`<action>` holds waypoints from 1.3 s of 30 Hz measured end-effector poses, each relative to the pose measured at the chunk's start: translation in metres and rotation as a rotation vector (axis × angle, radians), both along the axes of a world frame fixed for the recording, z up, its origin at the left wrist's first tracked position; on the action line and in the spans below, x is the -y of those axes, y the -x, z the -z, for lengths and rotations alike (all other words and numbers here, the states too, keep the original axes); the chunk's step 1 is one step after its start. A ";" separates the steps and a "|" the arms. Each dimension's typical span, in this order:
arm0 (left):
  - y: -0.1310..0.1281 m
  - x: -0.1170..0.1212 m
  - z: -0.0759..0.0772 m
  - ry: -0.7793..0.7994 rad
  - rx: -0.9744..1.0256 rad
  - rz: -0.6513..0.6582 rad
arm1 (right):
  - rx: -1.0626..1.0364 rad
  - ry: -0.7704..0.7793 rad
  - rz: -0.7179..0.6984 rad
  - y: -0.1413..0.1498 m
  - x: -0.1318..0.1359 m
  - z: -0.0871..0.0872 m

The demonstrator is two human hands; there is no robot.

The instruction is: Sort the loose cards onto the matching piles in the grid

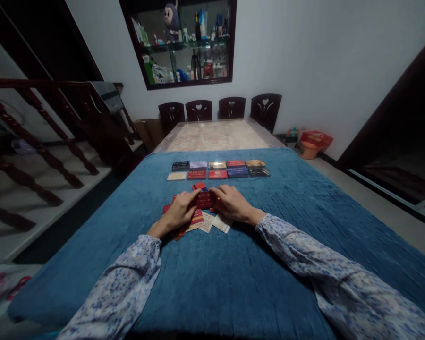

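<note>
Between my two hands is a dark red card (206,200) with pale printing, its face toward me. My left hand (180,211) grips it at the left end, fingers bent. At the right end, my right hand (231,204) closes on it with thumb and fingers. Beneath and around my hands lies a loose pile of cards: a red card with a yellow stripe (197,217), a cream card (207,222) and a whitish card (222,223). An orange-red card (198,186) shows just beyond the held one. My hands cover part of the pile.
Two rows of card stacks stand farther off, among them a red stack (217,174), a blue stack (237,172) and a black stack (180,165). A blue cloth (212,274) covers the near table. Dark chairs (232,108) line the far end.
</note>
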State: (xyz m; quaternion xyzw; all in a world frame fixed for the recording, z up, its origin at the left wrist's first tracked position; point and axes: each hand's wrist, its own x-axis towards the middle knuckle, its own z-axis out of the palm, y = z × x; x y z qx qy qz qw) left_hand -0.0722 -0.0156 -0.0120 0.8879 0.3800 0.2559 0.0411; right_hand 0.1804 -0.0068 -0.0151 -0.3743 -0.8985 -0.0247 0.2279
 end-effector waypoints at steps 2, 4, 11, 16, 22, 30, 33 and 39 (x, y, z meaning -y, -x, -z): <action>-0.001 0.000 0.000 0.007 -0.002 0.000 | -0.001 -0.005 0.002 0.000 -0.001 0.001; -0.001 0.000 -0.001 0.019 -0.007 -0.007 | 0.001 -0.006 0.004 0.000 -0.001 0.001; 0.001 -0.004 -0.006 0.073 -0.050 -0.036 | 0.068 -0.009 0.029 0.001 0.001 -0.005; 0.001 -0.002 -0.013 0.081 -0.060 -0.038 | 0.112 -0.019 0.048 0.001 0.005 -0.010; -0.002 -0.001 -0.016 0.042 -0.123 -0.080 | 0.149 -0.010 0.074 0.002 0.007 -0.017; 0.002 -0.011 -0.023 -0.031 -0.228 -0.109 | 0.206 0.040 0.115 0.007 0.000 -0.028; 0.006 -0.018 -0.027 -0.038 -0.243 -0.094 | 0.231 0.063 0.122 0.010 -0.006 -0.032; 0.013 -0.035 -0.034 -0.008 -0.252 -0.084 | 0.273 0.064 0.127 0.015 -0.024 -0.039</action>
